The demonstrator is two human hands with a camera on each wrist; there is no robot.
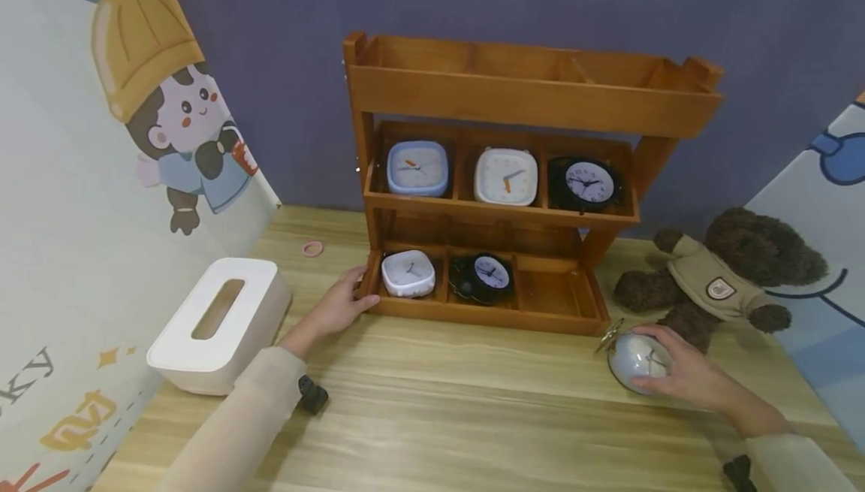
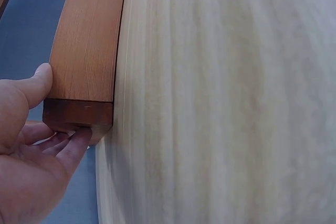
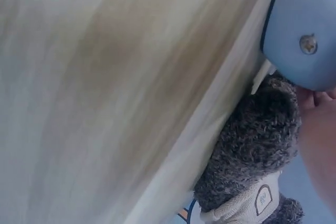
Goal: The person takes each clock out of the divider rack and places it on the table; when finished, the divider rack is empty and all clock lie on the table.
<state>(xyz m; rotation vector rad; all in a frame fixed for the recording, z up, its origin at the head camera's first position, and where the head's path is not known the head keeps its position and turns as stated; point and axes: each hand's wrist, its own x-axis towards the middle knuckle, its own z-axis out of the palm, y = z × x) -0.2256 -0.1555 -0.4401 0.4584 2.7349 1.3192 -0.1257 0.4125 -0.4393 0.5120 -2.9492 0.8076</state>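
My left hand (image 1: 336,303) grips the lower left corner of a brown wooden rack (image 1: 527,104). In the left wrist view the thumb lies on one side of the rack's board (image 2: 89,40), with the fingers at its end. At the right, my right hand (image 1: 691,373) holds a round light-blue alarm clock (image 1: 628,359) between thumb and fingers. Brass-coloured parts jut from the clock's left side. It is over the table, right of the rack's front corner. The right wrist view shows the clock's smooth blue shell (image 3: 294,14) with a metal screw; that hand is partly hidden.
Several clocks sit in the rack's middle and bottom tiers, among them a blue one (image 1: 417,169) and a black one (image 1: 491,273). The bottom right compartment (image 1: 550,291) holds nothing. A brown teddy bear (image 1: 703,285) lies at the right, a white tissue box (image 1: 223,319) at the left.
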